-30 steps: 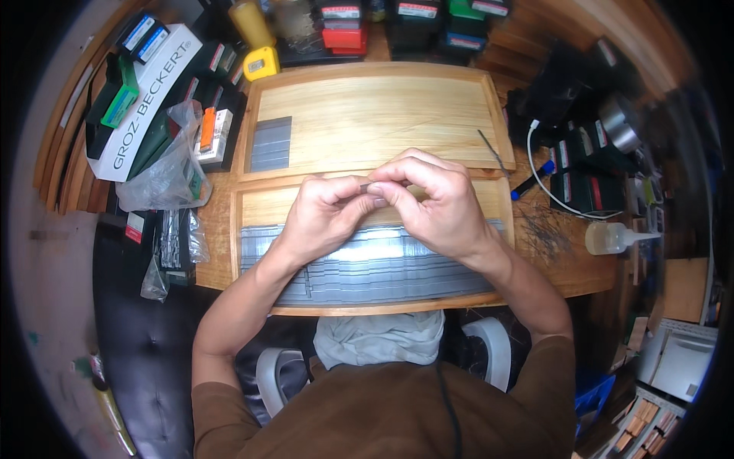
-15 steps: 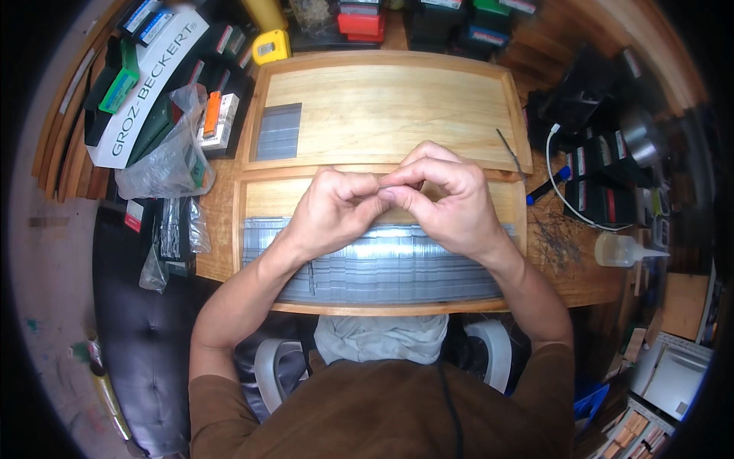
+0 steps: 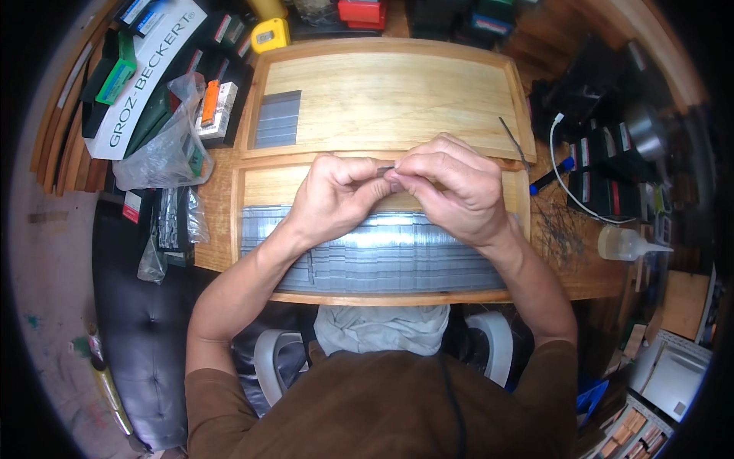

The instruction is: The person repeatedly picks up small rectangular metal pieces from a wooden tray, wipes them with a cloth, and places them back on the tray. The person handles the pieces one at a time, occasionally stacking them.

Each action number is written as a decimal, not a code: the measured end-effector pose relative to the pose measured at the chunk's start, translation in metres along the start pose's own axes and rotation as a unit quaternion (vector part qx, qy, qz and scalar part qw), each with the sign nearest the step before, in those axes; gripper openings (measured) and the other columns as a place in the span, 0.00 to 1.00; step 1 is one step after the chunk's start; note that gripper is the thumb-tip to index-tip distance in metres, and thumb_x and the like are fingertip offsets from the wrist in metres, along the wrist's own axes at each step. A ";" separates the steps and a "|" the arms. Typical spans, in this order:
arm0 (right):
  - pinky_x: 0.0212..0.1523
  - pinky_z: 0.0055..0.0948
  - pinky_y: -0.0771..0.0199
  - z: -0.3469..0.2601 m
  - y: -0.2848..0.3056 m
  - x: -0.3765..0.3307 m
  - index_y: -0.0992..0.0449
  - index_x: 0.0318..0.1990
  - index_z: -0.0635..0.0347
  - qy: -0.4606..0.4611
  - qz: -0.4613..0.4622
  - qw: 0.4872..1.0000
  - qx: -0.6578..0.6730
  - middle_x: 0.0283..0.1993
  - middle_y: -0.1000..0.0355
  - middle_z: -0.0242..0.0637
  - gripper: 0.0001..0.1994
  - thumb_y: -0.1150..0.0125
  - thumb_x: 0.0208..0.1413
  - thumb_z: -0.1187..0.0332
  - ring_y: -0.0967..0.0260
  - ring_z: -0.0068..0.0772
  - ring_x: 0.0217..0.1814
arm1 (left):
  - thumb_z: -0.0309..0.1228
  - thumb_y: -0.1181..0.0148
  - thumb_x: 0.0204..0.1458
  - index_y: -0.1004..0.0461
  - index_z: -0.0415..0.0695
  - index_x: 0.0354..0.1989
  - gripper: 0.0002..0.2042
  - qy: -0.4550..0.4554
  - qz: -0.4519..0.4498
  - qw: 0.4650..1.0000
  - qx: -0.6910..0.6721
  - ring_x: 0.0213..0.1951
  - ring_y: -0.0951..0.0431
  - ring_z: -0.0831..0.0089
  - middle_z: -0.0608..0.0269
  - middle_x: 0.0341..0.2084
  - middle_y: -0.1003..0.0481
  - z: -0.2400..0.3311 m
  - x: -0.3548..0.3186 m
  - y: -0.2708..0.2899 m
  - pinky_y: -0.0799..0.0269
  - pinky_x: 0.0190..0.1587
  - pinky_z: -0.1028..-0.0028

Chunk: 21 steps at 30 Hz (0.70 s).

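Observation:
Above the near wooden tray [image 3: 238,218], my two hands meet fingertip to fingertip. Thumb and index finger of my left hand [image 3: 336,199] pinch one end of a small thin dark metal strip [image 3: 387,169]. My right hand [image 3: 462,187] pinches its other end, fingers curled, so most of it is hidden. Below them a wide row of thin grey metal strips [image 3: 397,256] lies packed side by side in the tray. One loose dark strip [image 3: 311,268] rests on top of the row, near my left wrist.
Behind stands a second wooden tray [image 3: 413,99] with a small grey block of strips [image 3: 277,120] at its left. A dark thin rod [image 3: 514,139] lies over its right edge. Around are a yellow tape measure [image 3: 271,34], an orange lighter [image 3: 210,102], a plastic bag [image 3: 164,161] and a squeeze bottle [image 3: 623,244].
My right hand has shifted slightly right and its fingers have curled in more. A little more of the dark strip shows between my fingertips. The whole view has shifted slightly.

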State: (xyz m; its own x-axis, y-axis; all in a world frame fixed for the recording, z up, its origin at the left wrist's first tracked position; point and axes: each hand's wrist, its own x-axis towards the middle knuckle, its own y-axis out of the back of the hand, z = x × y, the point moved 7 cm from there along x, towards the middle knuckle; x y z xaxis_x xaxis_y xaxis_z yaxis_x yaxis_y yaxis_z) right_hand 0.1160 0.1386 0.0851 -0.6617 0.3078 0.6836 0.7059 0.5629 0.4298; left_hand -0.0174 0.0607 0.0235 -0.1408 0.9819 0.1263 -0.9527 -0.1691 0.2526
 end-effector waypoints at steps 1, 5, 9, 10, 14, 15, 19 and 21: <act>0.35 0.28 0.20 -0.003 -0.001 0.002 0.17 0.35 0.66 0.003 -0.006 1.000 -0.008 0.33 0.20 0.39 0.08 0.25 0.46 0.83 0.22 0.33 0.35 | 0.24 0.34 0.62 0.14 0.39 0.47 0.08 -0.012 0.009 1.000 -0.010 0.30 0.21 0.86 0.64 0.27 0.15 0.001 0.000 -0.001 0.25 0.32 0.80; 0.35 0.28 0.21 -0.002 -0.004 0.001 0.16 0.38 0.67 0.002 -0.008 1.000 0.005 0.34 0.21 0.39 0.10 0.27 0.46 0.85 0.22 0.33 0.36 | 0.24 0.34 0.61 0.14 0.39 0.48 0.08 -0.029 0.011 0.999 -0.031 0.30 0.21 0.86 0.63 0.26 0.15 0.003 0.000 -0.003 0.25 0.32 0.80; 0.35 0.26 0.22 0.009 -0.008 -0.005 0.14 0.42 0.67 -0.085 -0.003 0.994 0.071 0.35 0.22 0.37 0.13 0.28 0.48 0.85 0.24 0.27 0.35 | 0.23 0.35 0.62 0.15 0.39 0.48 0.09 -0.038 0.020 0.999 -0.031 0.29 0.21 0.86 0.62 0.26 0.15 0.005 0.000 -0.004 0.25 0.32 0.80; 0.35 0.25 0.23 0.012 -0.008 -0.007 0.14 0.43 0.66 -0.127 0.005 0.988 0.091 0.35 0.22 0.36 0.12 0.28 0.49 0.84 0.25 0.25 0.34 | 0.24 0.35 0.62 0.15 0.38 0.48 0.09 -0.045 0.033 0.998 -0.024 0.29 0.21 0.86 0.62 0.25 0.16 0.009 -0.001 -0.004 0.25 0.31 0.80; 0.34 0.21 0.26 0.024 -0.014 -0.013 0.13 0.41 0.65 -0.204 -0.005 0.967 0.153 0.35 0.23 0.34 0.08 0.28 0.53 0.82 0.27 0.19 0.33 | 0.24 0.35 0.62 0.15 0.38 0.47 0.08 -0.028 0.016 0.999 -0.015 0.28 0.22 0.86 0.62 0.24 0.16 -0.001 -0.003 -0.004 0.26 0.30 0.80; 0.33 0.20 0.26 0.027 -0.015 -0.015 0.13 0.40 0.65 -0.212 -0.002 0.962 0.170 0.35 0.22 0.33 0.07 0.28 0.53 0.81 0.27 0.19 0.33 | 0.24 0.35 0.62 0.15 0.38 0.47 0.08 -0.021 0.016 1.000 -0.016 0.28 0.22 0.86 0.62 0.24 0.16 -0.002 -0.003 -0.004 0.26 0.30 0.80; 0.33 0.19 0.28 0.030 -0.017 -0.014 0.13 0.37 0.64 -0.225 0.003 0.954 0.200 0.35 0.23 0.32 0.05 0.27 0.53 0.80 0.28 0.18 0.33 | 0.23 0.35 0.61 0.15 0.38 0.48 0.09 0.001 0.009 0.999 -0.034 0.27 0.22 0.86 0.61 0.24 0.16 -0.003 -0.002 -0.003 0.26 0.30 0.80; 0.32 0.19 0.28 0.029 -0.017 -0.014 0.13 0.37 0.64 -0.220 0.002 0.956 0.193 0.35 0.23 0.32 0.05 0.26 0.53 0.80 0.28 0.17 0.33 | 0.22 0.36 0.62 0.16 0.36 0.49 0.09 0.029 -0.013 0.999 -0.038 0.32 0.21 0.83 0.59 0.29 0.16 -0.005 -0.002 -0.003 0.24 0.34 0.79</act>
State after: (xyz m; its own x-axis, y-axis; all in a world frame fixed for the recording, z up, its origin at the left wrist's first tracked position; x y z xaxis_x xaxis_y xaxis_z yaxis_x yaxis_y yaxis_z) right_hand 0.1057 0.1467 0.0512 -0.7616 0.5549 0.3346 0.6187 0.7763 0.1210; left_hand -0.0158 0.0601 0.0178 -0.1295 0.9894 0.0651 -0.9736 -0.1393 0.1808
